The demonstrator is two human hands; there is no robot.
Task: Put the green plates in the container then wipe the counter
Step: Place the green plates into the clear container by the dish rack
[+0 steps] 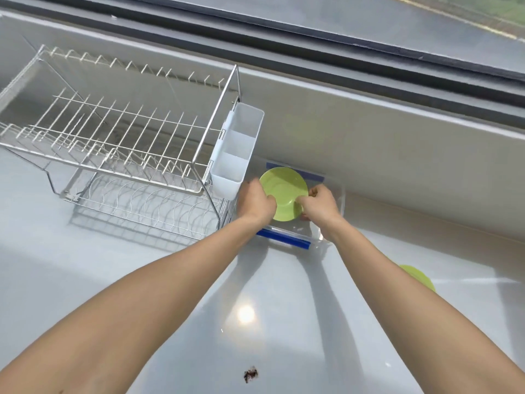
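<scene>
A green plate (284, 186) tilts over the clear plastic container (339, 194), which has blue clips at its front and back rims. My left hand (255, 201) grips the plate's left edge. On the plate's right edge sits my right hand (319, 203), fingers curled around it. Another green plate (419, 277) lies on the counter to the right, partly hidden behind my right forearm. Whether more plates lie beneath the held one in the container is hidden.
A two-tier wire dish rack (122, 143) stands left of the container, with a white cutlery holder (237, 152) hung on its right side. A dark brown stain (250, 374) marks the glossy grey counter (170, 308) near the front. A window ledge runs behind.
</scene>
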